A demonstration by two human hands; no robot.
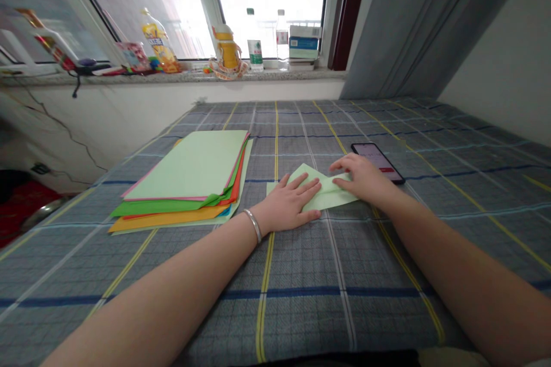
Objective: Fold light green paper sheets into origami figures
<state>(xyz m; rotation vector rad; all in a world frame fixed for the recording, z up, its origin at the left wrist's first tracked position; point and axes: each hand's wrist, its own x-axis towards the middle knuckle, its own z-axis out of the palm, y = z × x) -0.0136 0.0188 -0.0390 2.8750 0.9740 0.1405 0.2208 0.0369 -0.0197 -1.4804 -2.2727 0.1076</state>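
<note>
My left hand (286, 203) lies flat with its fingers spread, pressing on the left part of a folded pale green paper (329, 198). My right hand (364, 178) rests with its fingertips on the paper's upper right part, along a fold. The paper lies flat on a grey plaid bedcover (301, 275), and its underside is hidden. To the left of my left hand sits a stack of coloured paper sheets (185, 166), pale green on top with pink, green, orange and yellow edges below. A silver bangle (253, 225) circles my left wrist.
A smartphone (376, 160) with a lit screen lies just beyond my right hand. At the far end, a stone windowsill (181, 76) holds bottles, a yellow flask and a box. A grey curtain (413, 23) hangs at the right, and a wall borders the bed.
</note>
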